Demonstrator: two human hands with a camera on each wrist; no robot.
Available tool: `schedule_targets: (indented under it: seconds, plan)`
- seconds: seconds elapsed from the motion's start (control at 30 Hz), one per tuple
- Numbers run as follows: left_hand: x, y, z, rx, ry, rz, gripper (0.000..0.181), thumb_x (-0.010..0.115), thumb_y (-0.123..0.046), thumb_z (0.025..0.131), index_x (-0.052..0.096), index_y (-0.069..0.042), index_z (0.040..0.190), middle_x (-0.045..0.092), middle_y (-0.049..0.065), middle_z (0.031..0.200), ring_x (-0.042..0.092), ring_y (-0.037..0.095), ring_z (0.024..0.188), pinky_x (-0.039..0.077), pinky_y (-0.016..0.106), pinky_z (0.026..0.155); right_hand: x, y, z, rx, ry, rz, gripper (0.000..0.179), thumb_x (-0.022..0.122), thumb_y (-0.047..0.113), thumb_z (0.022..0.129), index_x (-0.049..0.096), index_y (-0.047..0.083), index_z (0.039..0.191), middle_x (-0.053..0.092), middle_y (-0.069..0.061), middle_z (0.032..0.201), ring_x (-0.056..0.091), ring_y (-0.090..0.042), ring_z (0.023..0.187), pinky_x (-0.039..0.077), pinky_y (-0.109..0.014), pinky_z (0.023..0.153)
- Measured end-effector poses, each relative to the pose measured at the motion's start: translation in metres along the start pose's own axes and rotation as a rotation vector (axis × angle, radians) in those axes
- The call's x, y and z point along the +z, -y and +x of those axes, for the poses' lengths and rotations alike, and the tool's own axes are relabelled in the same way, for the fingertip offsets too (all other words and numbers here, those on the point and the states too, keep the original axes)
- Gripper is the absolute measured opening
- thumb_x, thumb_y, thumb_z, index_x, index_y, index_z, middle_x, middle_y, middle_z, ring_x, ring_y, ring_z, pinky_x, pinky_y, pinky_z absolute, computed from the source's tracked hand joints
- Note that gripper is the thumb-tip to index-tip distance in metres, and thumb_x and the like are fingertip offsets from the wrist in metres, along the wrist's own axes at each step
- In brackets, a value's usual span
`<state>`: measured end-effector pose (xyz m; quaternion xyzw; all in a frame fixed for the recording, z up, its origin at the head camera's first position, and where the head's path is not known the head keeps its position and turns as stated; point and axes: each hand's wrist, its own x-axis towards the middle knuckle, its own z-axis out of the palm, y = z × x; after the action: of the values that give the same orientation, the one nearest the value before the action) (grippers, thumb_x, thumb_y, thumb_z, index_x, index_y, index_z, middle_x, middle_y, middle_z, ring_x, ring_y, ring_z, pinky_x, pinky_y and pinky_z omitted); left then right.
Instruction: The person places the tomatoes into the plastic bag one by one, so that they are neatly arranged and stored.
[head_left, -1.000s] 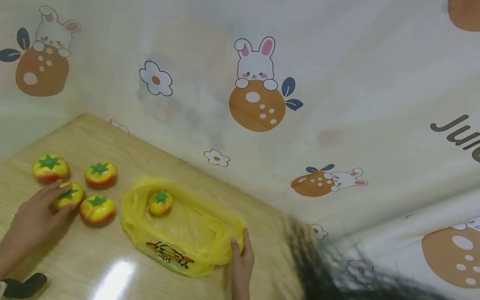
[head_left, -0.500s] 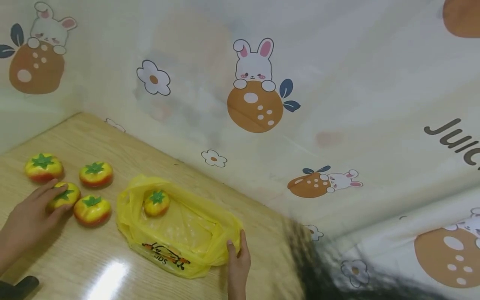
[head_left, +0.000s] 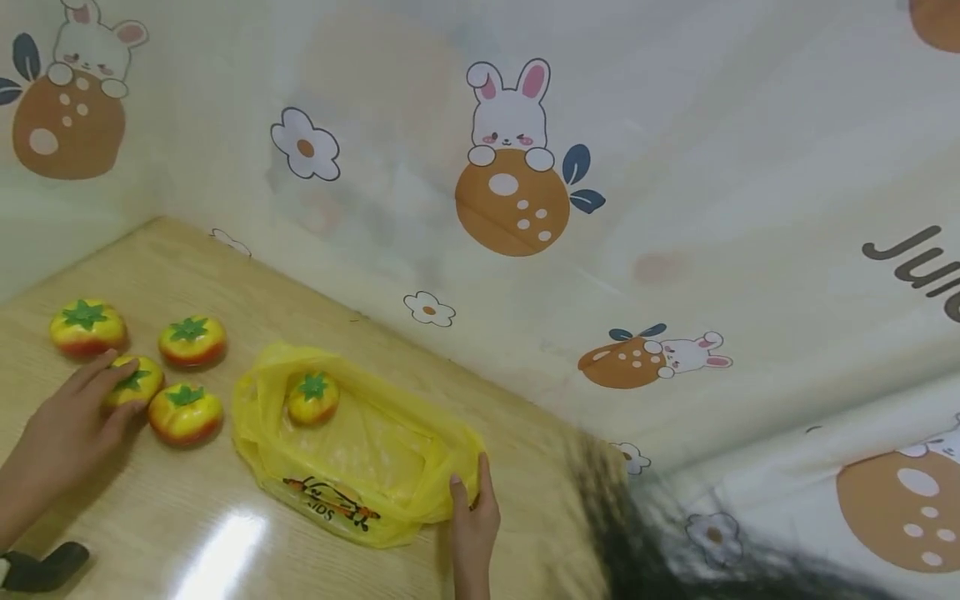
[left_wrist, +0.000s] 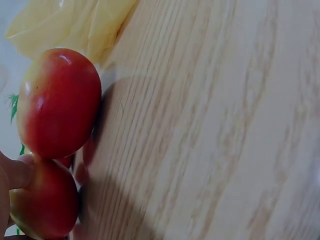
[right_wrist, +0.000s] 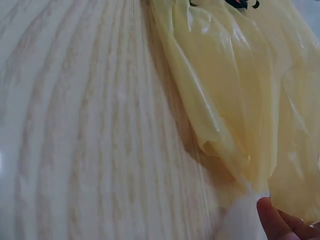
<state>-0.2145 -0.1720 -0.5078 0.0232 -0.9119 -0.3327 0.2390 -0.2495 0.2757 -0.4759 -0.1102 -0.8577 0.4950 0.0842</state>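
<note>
My left hand (head_left: 71,429) holds a yellow-and-red toy tomato (head_left: 142,385) with a green leafy top, thumb and fingers around its sides. In the left wrist view, this toy tomato (left_wrist: 47,205) is at the lower left, beside a larger-looking toy tomato (left_wrist: 62,102). Three more lie around it: one farther left (head_left: 88,329), one behind (head_left: 192,342), one just right (head_left: 186,417). My right hand (head_left: 474,529) pinches the right end of a yellow plastic bag (head_left: 330,504), whose mouth is spread open. One toy tomato (head_left: 312,402) sits inside, near the left end.
The wooden table (head_left: 300,567) runs back to a pale curtain (head_left: 390,208) printed with rabbits and flowers. A black curved piece (head_left: 48,568) shows near my left wrist. Dark hair (head_left: 637,533) blurs across the lower right.
The head view has shifted slightly. Both hands keep their places on the toy tomato and the bag, with little visible movement.
</note>
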Motion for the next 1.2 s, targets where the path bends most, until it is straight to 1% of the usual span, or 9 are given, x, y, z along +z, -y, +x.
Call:
schedule_targets:
  seconds: [0.07, 0.13, 0.23, 0.43, 0.6, 0.7, 0.87, 1.1, 1.2]
  plan:
    - [0.0, -0.002, 0.001, -0.01, -0.007, 0.0, 0.045, 0.058, -0.012, 0.09, 0.044, 0.006, 0.129, 0.033, 0.031, 0.14, 0.028, 0.045, 0.132, 0.031, 0.068, 0.085, 0.001, 0.0, 0.0, -0.01, 0.001, 0.017, 0.061, 0.056, 0.038, 0.09, 0.033, 0.017, 0.143, 0.039, -0.009, 0.145, 0.051, -0.03, 0.118, 0.04, -0.046, 0.099]
    - [0.0, -0.005, 0.001, -0.013, -0.015, -0.003, 0.045, 0.058, -0.011, 0.09, 0.044, 0.006, 0.129, 0.033, 0.031, 0.14, 0.028, 0.045, 0.132, 0.031, 0.068, 0.085, 0.001, 0.0, 0.0, -0.009, 0.002, 0.031, 0.061, 0.057, 0.035, 0.091, 0.033, 0.015, 0.143, 0.038, -0.009, 0.145, 0.049, -0.03, 0.12, 0.037, -0.047, 0.102]
    - [0.002, -0.008, 0.002, -0.009, -0.023, 0.004, 0.045, 0.058, -0.011, 0.09, 0.043, 0.006, 0.129, 0.033, 0.031, 0.14, 0.03, 0.046, 0.131, 0.032, 0.069, 0.082, 0.001, 0.0, 0.0, -0.029, 0.007, 0.054, 0.06, 0.056, 0.03, 0.091, 0.032, 0.01, 0.143, 0.03, -0.01, 0.149, 0.025, -0.03, 0.139, 0.024, -0.051, 0.11]
    - [0.005, -0.011, 0.006, 0.039, -0.025, 0.032, 0.045, 0.059, -0.01, 0.089, 0.043, 0.005, 0.129, 0.034, 0.031, 0.139, 0.038, 0.052, 0.121, 0.037, 0.068, 0.074, -0.001, 0.003, 0.0, -0.037, 0.009, 0.056, 0.059, 0.055, 0.025, 0.092, 0.031, 0.008, 0.143, 0.028, -0.011, 0.15, 0.023, -0.03, 0.139, 0.021, -0.05, 0.111]
    - [0.006, -0.009, 0.015, 0.141, 0.006, 0.078, 0.046, 0.065, -0.001, 0.08, 0.047, 0.005, 0.122, 0.041, 0.034, 0.129, 0.047, 0.055, 0.101, 0.041, 0.066, 0.068, -0.003, 0.006, 0.001, -0.038, 0.043, 0.089, 0.06, 0.056, 0.025, 0.092, 0.029, 0.01, 0.144, 0.026, -0.01, 0.151, 0.02, -0.03, 0.14, 0.02, -0.052, 0.111]
    - [0.004, -0.007, 0.019, 0.133, 0.024, 0.056, 0.051, 0.065, 0.002, 0.079, 0.044, 0.005, 0.125, 0.041, 0.036, 0.128, 0.043, 0.055, 0.109, 0.038, 0.067, 0.074, -0.003, 0.008, 0.0, -0.026, 0.065, 0.115, 0.061, 0.056, 0.028, 0.091, 0.029, 0.013, 0.144, 0.025, -0.008, 0.152, 0.019, -0.03, 0.14, 0.021, -0.053, 0.11]
    - [-0.003, -0.002, 0.02, 0.037, 0.043, -0.017, 0.05, 0.058, -0.003, 0.087, 0.036, 0.006, 0.131, 0.036, 0.036, 0.131, 0.031, 0.052, 0.125, 0.027, 0.066, 0.094, 0.0, 0.01, -0.001, -0.022, 0.086, 0.104, 0.062, 0.057, 0.033, 0.091, 0.03, 0.016, 0.144, 0.026, -0.006, 0.151, 0.028, -0.027, 0.137, 0.03, -0.051, 0.106]
    - [-0.013, -0.002, 0.036, 0.138, -0.053, 0.097, 0.046, 0.063, 0.007, 0.079, 0.044, 0.01, 0.121, 0.04, 0.035, 0.13, 0.043, 0.054, 0.109, 0.039, 0.063, 0.075, -0.005, 0.012, -0.002, -0.027, 0.058, 0.077, 0.06, 0.056, 0.031, 0.092, 0.031, 0.015, 0.143, 0.03, -0.007, 0.149, 0.027, -0.029, 0.137, 0.029, -0.053, 0.106]
    - [-0.014, -0.004, 0.041, 0.123, -0.029, 0.101, 0.05, 0.067, 0.008, 0.076, 0.044, 0.01, 0.12, 0.038, 0.035, 0.133, 0.043, 0.054, 0.11, 0.04, 0.063, 0.072, -0.005, 0.011, -0.001, -0.051, 0.065, 0.094, 0.06, 0.055, 0.029, 0.092, 0.03, 0.013, 0.144, 0.028, -0.008, 0.15, 0.025, -0.028, 0.139, 0.027, -0.051, 0.108]
